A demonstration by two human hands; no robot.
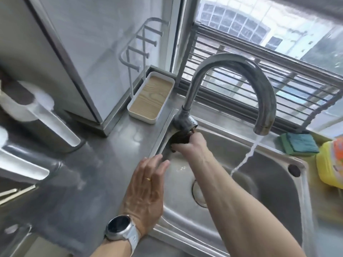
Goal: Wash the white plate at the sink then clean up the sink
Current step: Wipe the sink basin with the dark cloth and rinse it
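The steel sink [269,186] holds no dish; its drain [198,191] is uncovered. A thin stream of water [245,156] falls from the curved faucet [232,62] into the basin. My right hand [193,145] reaches across the basin and is closed around the dark tap handle [181,139] at the faucet's base. My left hand [146,188], with a ring and a wristwatch, lies flat and open on the sink's left rim, holding nothing. No white plate is clearly recognisable; blurred white dishware [37,115] sits at the far left.
A green and blue sponge [298,144] and a yellow detergent bottle [330,164] sit on the sink's right rim. A white tray with a wooden insert [151,97] and a white rack [137,43] stand behind the steel counter [89,173]. A barred window is behind the faucet.
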